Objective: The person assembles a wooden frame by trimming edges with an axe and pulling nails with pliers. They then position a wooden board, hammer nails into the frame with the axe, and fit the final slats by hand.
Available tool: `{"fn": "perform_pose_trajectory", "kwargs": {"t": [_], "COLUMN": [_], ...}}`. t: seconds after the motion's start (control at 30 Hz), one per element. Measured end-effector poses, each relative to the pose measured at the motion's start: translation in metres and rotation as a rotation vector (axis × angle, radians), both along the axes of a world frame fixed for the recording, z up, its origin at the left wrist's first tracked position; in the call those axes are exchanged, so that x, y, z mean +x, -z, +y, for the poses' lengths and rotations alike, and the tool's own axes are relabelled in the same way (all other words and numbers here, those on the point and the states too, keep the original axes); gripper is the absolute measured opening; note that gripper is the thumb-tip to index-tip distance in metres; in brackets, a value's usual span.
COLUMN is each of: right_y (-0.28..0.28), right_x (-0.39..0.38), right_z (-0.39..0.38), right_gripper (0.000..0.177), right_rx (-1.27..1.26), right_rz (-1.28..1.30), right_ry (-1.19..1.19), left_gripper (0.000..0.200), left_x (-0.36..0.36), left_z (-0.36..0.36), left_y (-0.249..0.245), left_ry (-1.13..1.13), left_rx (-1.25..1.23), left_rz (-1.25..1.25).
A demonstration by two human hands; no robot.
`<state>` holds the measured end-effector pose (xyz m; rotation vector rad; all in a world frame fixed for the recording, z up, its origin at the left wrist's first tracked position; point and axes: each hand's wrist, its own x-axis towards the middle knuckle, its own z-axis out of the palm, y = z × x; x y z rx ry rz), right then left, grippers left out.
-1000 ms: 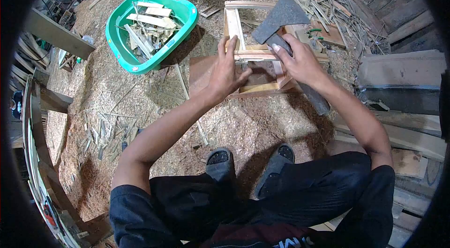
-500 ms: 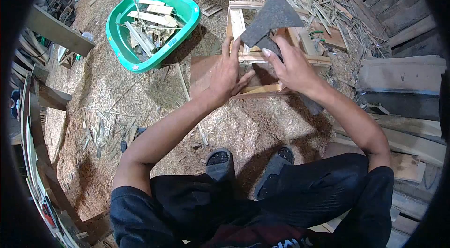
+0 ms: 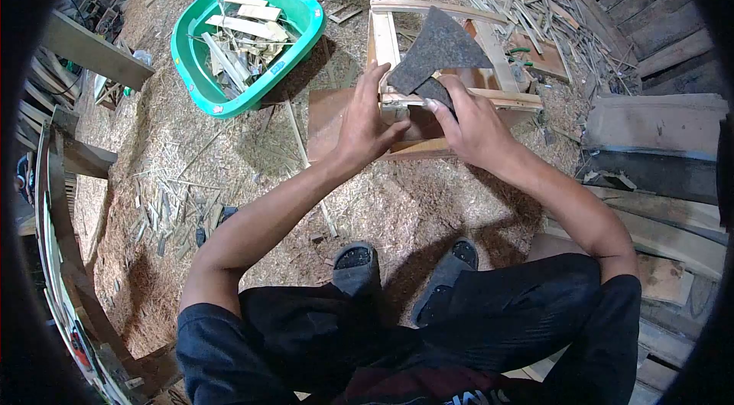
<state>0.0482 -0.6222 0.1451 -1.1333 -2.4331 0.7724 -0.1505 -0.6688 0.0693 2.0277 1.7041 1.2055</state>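
My right hand (image 3: pixel 475 120) is wrapped round the handle of a hatchet (image 3: pixel 440 49), close under its head. The broad dark blade points away from me, over the near side of a wooden frame (image 3: pixel 489 96). The head's butt end lies right by the frame's near left corner, where my left hand (image 3: pixel 365 120) grips the wood, fingers along its left side and thumb on the near side. Pale strips make up this box-like frame, with brown board (image 3: pixel 330 118) at its base. The blade hides part of its inside.
A green tub (image 3: pixel 304 61) of wood offcuts stands to the left. Green-handled pliers (image 3: pixel 520 56) lie on a brown board right of the frame. Stacked planks (image 3: pixel 657 229) line the right side. Shavings and thin strips cover the floor around my sandalled feet.
The hatchet has come down and toward me, its head now lower over the frame's near left corner. My left hand stays at that corner, nearly unmoved.
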Motion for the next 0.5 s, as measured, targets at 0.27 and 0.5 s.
{"fn": "perform_pose_trajectory", "kwargs": {"t": [0.27,0.5], "right_y": [0.006,0.012], "right_x": [0.005,0.008], "right_z": [0.002,0.002], "right_gripper": [0.035,0.034], "right_rx": [0.113,0.162], "right_rz": [0.006,0.092], "right_ry": [-0.088,-0.119], "left_gripper": [0.089,0.085], "left_x": [0.007,0.022], "left_z": [-0.003,-0.017], "left_y": [-0.011,0.002], "left_ry": [-0.117,-0.291], "left_rx": [-0.273,0.106], "left_rz": [-0.256,-0.097]}}
